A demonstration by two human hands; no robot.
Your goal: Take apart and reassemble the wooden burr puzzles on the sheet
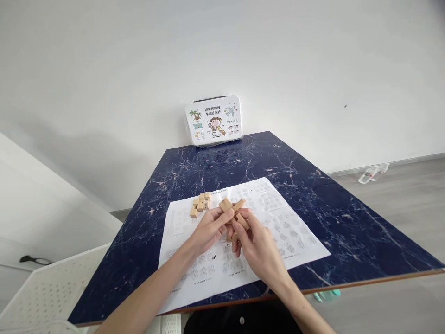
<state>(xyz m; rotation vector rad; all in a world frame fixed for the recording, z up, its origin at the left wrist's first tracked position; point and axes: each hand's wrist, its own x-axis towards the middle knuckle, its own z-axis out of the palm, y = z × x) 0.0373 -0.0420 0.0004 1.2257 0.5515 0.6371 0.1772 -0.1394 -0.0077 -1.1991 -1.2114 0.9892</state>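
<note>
Several light wooden puzzle pieces [226, 204] are fitted crosswise in a cluster held between both hands, just above the paper. My left hand [212, 226] pinches the cluster from the left, thumb on top. From the right, my right hand [253, 235] grips it with thumb and fingers; parts of the wood are hidden behind the fingers. Beside my left hand, a small group of notched wooden pieces [200, 204] lies on the printed instruction sheet [278, 253]; one piece bears a dark mark. The sheet shows rows of small diagrams.
The sheet lies on a dark blue marbled table [146, 260]. At the table's far end a white box with cartoon prints [214, 121] leans against the wall. A clear plastic bottle [373, 173] lies on the floor at right. A white perforated surface [52, 287] stands at left.
</note>
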